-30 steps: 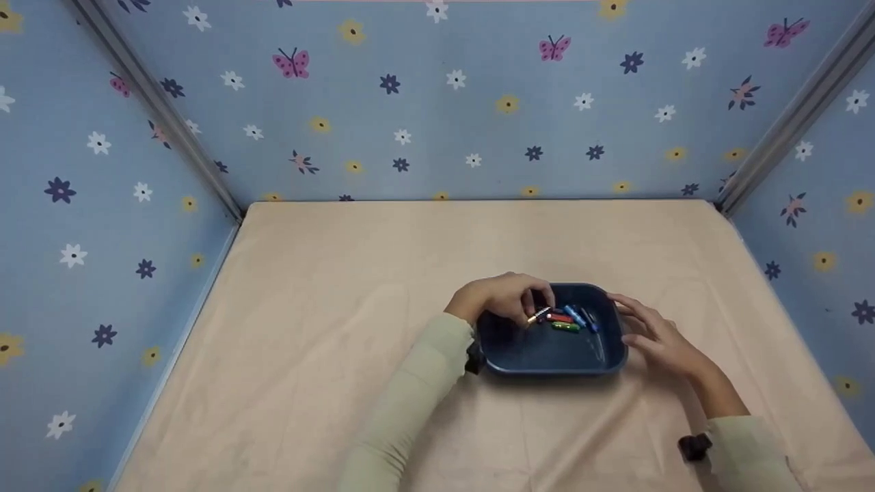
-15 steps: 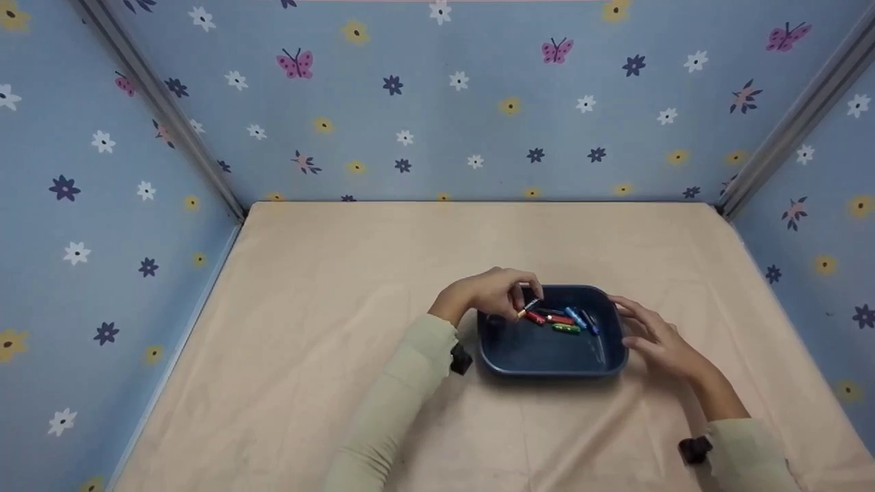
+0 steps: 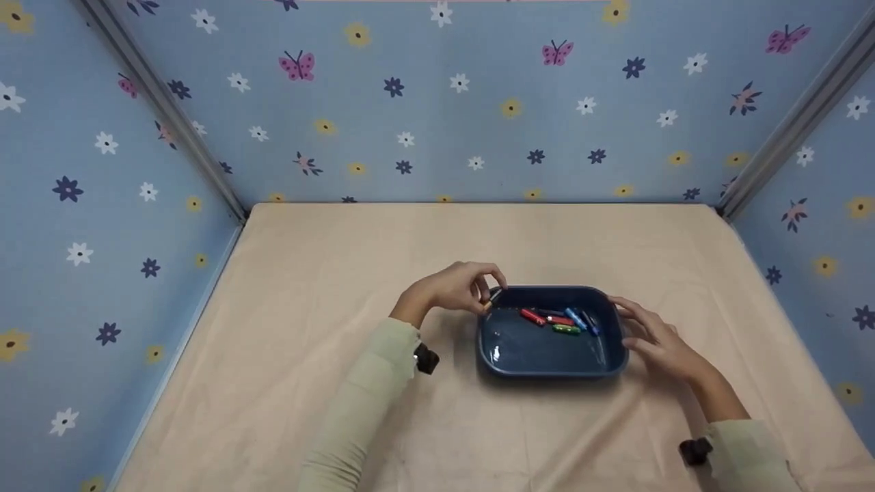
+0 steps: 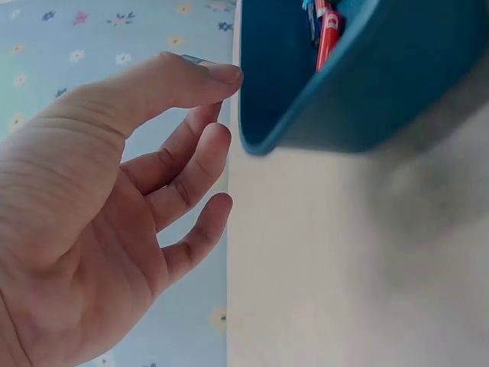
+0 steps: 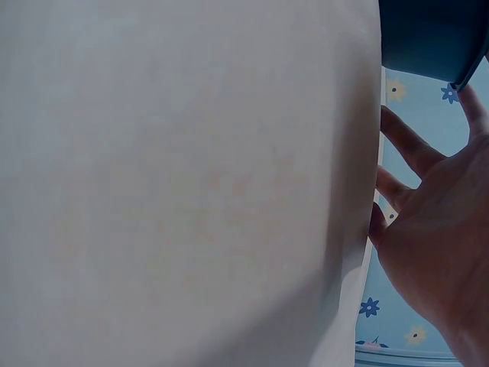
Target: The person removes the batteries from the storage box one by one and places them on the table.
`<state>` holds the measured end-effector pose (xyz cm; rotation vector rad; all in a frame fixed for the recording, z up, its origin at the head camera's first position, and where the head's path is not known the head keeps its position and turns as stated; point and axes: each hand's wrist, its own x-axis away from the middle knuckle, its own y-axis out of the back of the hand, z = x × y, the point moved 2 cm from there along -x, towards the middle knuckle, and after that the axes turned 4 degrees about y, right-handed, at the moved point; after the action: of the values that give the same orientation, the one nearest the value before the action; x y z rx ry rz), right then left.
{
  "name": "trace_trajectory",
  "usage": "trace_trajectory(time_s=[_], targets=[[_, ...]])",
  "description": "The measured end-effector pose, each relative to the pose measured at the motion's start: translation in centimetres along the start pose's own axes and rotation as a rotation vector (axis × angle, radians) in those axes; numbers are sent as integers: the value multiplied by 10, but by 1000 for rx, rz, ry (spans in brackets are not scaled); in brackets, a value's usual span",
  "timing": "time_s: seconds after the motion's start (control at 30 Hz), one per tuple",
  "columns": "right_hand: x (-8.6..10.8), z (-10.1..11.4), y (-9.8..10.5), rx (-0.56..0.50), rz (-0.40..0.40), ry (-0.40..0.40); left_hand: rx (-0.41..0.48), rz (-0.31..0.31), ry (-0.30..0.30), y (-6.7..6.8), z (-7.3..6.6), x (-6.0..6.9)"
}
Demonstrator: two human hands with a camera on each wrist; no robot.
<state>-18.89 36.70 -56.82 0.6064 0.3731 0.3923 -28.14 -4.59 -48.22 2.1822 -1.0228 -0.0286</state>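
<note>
My left hand (image 3: 454, 287) pinches a small battery (image 3: 492, 299) with a gold-coloured end and dark body, at the left back corner of a dark blue bin (image 3: 547, 373). In the left wrist view the thumb hides most of that battery. Inside the bin lie several batteries: a red battery (image 3: 532, 317), another red one beside it, a green battery (image 3: 566, 329), a blue battery (image 3: 575, 319) and darker ones. With fingers loosely extended, my right hand (image 3: 660, 342) rests against the bin's right side.
A cream cloth (image 3: 307, 342) with creases covers the table. Blue flowered panels (image 3: 437, 102) stand at the back and both sides, joined by grey corner posts (image 3: 157, 102). A small black device (image 3: 696, 451) sits at the right wrist.
My left hand has lifted the battery from the pile and carried it left to the bin's corner, uncovering a red battery. The right hand stays at the bin's side.
</note>
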Motion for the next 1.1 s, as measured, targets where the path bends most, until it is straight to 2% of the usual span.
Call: trace_trajectory(time_s=[0.27, 0.47, 0.7, 0.8, 0.9, 1.1], targets=[[1, -4, -2, -3, 1, 3, -8, -37, 51, 9, 25, 20], [1, -5, -1, -4, 27, -25, 3, -68, 79, 17, 46, 41], [0, 0, 2, -33, 43, 6, 12, -130, 133, 25, 64, 62], [1, 0, 3, -16, 47, -23, 15, -175, 135, 24, 70, 65], [2, -1, 3, -7, 48, -47, 18, -253, 136, 21, 73, 68], [1, -1, 2, -6, 40, -13, 34, -414, 139, 9, 72, 71]])
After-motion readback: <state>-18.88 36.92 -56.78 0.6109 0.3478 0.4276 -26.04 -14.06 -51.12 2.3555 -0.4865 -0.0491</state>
